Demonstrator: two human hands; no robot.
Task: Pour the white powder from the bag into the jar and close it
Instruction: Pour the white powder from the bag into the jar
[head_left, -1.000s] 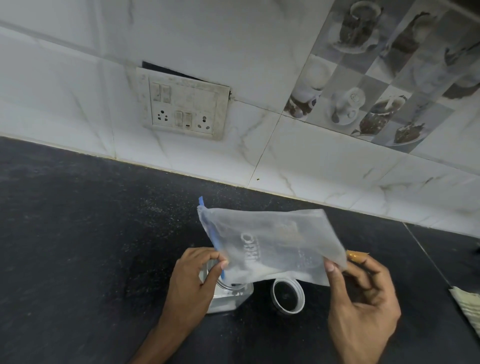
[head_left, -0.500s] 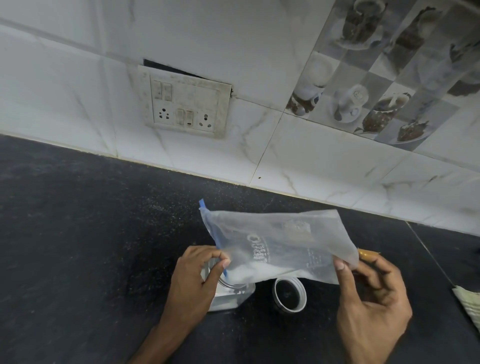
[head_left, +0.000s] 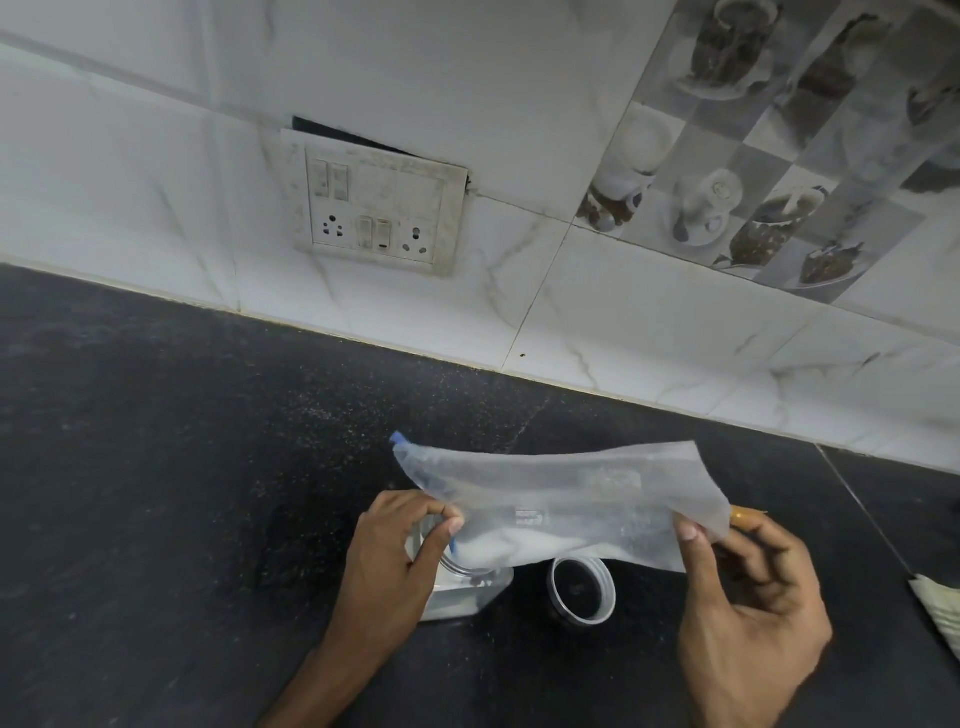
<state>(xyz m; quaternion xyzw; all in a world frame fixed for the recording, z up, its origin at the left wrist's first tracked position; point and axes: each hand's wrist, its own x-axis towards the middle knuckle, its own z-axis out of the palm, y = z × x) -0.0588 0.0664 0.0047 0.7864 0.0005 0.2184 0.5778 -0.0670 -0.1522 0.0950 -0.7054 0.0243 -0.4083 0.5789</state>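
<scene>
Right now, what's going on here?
A person holds a clear bag over an open jar on the dark counter. The left grip pinches the bag's blue-zip end at the jar's mouth; the right grip pinches the far corner. White powder sits at the bag's low end by the jar. The lid lies beside the jar, so it is not closed yet.
</scene>
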